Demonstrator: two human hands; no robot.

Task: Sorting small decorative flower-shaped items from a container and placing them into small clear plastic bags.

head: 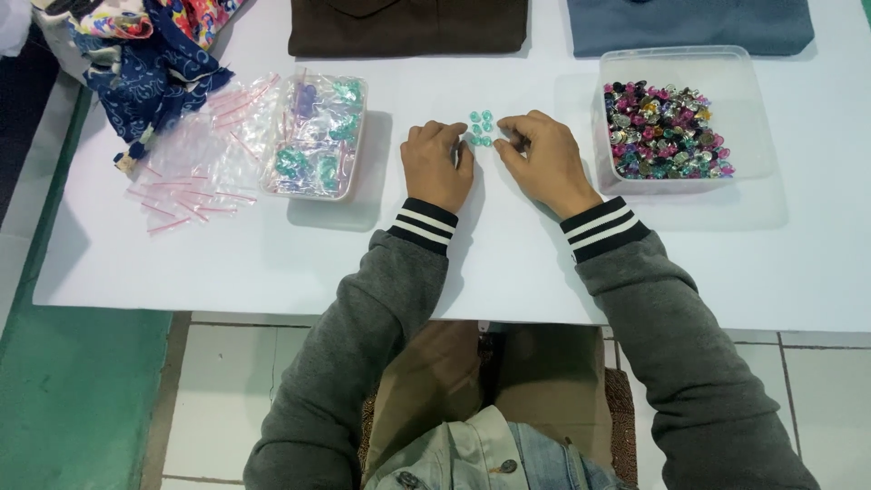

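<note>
a small cluster of teal beads [480, 128] lies on the white table [508, 263], forming no clear long axis. the left hand [437, 165] and right hand [543, 160] flank it, fingers curled, touching its edges; whether either pinches a bead can't be told.

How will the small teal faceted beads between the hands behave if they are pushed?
The small teal faceted beads look glossy and hard, so they probably slide easily on the smooth white table. Being tiny and loose, they likely scatter or roll a little.
</note>
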